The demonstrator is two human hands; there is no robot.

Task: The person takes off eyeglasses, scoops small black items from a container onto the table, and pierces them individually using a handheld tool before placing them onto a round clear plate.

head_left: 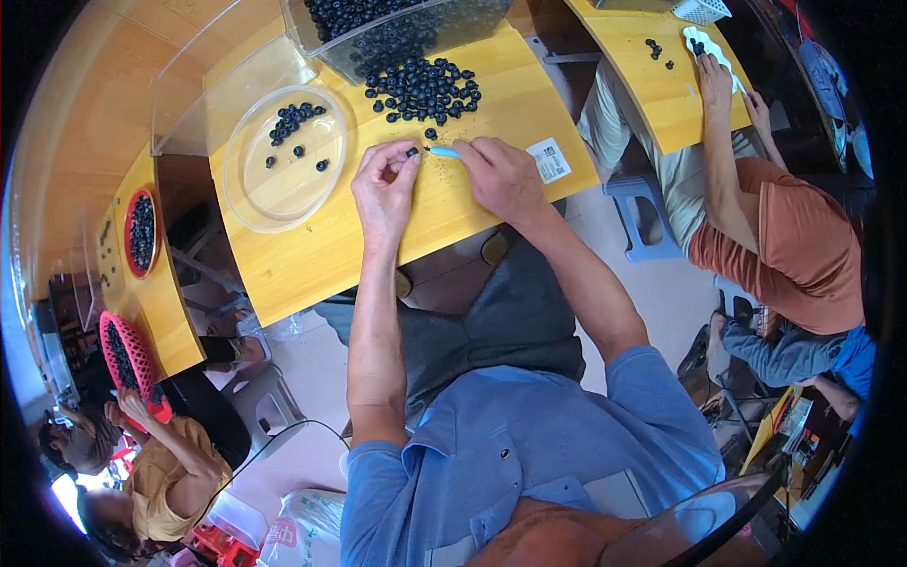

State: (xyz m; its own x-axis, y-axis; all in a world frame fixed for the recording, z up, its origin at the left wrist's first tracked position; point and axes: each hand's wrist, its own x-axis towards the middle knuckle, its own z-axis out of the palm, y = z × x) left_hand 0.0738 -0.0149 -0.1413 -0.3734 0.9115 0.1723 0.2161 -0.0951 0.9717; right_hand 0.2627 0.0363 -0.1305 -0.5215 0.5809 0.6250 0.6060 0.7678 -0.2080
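Observation:
My left hand (385, 181) pinches a small black round part (412, 152) between thumb and fingertips. In my right hand (503, 175) is a slim light-blue handled tool (442, 151), its dark tip pointing left at that part, with a small gap between them. The tip's exact kind is too small to tell. Just beyond my hands lies a loose pile of black round parts (425, 92), with a single one (431, 134) nearer me. Left of my left hand, a clear round shallow tray (244, 210) holds several more of these parts.
A clear bin (416, 47) full of black parts stands at the table's far edge. A white label (548, 161) lies at right on the yellow table (283, 274). Co-workers sit at tables on both sides, with red baskets (151, 364) at left and a white tray (723, 55) at right.

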